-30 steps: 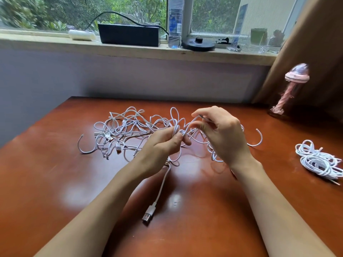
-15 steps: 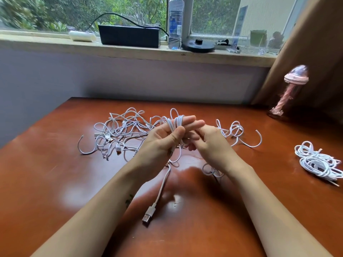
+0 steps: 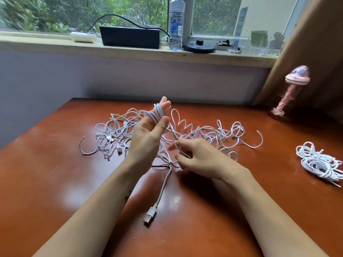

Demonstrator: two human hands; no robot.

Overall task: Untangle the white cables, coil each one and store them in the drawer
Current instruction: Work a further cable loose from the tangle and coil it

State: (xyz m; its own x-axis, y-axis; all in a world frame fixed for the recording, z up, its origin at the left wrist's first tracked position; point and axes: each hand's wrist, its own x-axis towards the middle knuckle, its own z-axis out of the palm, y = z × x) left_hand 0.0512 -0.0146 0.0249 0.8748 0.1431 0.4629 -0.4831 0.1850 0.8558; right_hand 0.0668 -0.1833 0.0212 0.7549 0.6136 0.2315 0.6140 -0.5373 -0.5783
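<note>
Lifted since before, the left grip clamps a white coil above the tangle; the right grip, dropped just before the tangle, pinches one strand.

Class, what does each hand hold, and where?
The left hand holds white cable loops wound round its fingers; the right hand pinches a strand below.
</note>
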